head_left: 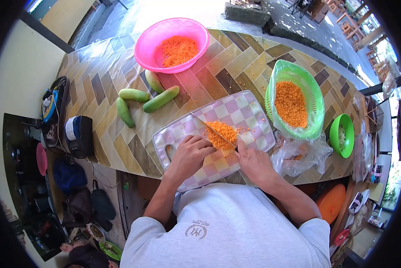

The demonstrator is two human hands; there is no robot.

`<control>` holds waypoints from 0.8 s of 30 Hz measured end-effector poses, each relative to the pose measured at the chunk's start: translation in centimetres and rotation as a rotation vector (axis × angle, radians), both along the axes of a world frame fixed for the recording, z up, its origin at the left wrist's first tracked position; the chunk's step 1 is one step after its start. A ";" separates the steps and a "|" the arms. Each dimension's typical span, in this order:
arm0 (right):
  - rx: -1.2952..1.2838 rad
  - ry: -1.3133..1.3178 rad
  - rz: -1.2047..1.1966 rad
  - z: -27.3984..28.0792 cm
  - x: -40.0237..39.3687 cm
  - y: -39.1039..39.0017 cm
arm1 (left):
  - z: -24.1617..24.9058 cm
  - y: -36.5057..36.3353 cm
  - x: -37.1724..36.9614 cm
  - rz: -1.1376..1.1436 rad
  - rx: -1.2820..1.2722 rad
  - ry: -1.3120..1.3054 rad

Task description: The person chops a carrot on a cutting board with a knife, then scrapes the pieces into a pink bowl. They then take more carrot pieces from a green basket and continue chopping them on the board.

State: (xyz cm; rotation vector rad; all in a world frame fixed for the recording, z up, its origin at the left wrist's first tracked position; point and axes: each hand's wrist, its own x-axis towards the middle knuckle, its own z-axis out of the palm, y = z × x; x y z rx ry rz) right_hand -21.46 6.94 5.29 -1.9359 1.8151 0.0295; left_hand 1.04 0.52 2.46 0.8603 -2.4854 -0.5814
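Finely chopped orange pieces (222,134) lie in a heap on a pink-and-white checkered cutting board (249,111). A knife (214,130) crosses the heap diagonally, its tip toward the upper left. My right hand (253,161) is wrapped round the knife's handle at the heap's lower right. On the left side of the heap is my left hand (192,153), fingers bent together near the pieces; whether anything is under them is hidden.
A pink basket (142,51) and a lined green basket (316,87) hold orange pieces. Several cucumbers (161,99) lie left of the board. Plastic bags (301,154) and a green bowl (349,145) are at right. A person's arm (73,244) shows lower left.
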 end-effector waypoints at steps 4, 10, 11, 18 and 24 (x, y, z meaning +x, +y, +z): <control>0.027 0.001 -0.023 -0.6 0.4 0.3 | 0.1 0.1 -0.3 -0.024 -0.022 0.005; 0.062 0.058 -0.004 3.2 0.8 -1.0 | 0.7 0.2 -0.5 0.003 -0.024 0.071; 0.062 0.063 0.001 3.7 0.8 -1.0 | 0.8 0.2 -0.6 -0.006 -0.029 0.075; 0.044 0.080 0.023 2.2 0.5 -0.9 | 0.8 0.3 -0.3 0.004 -0.032 0.008; -0.032 0.064 0.032 0.5 -0.6 -1.2 | 0.6 0.3 -0.3 -0.011 -0.045 0.041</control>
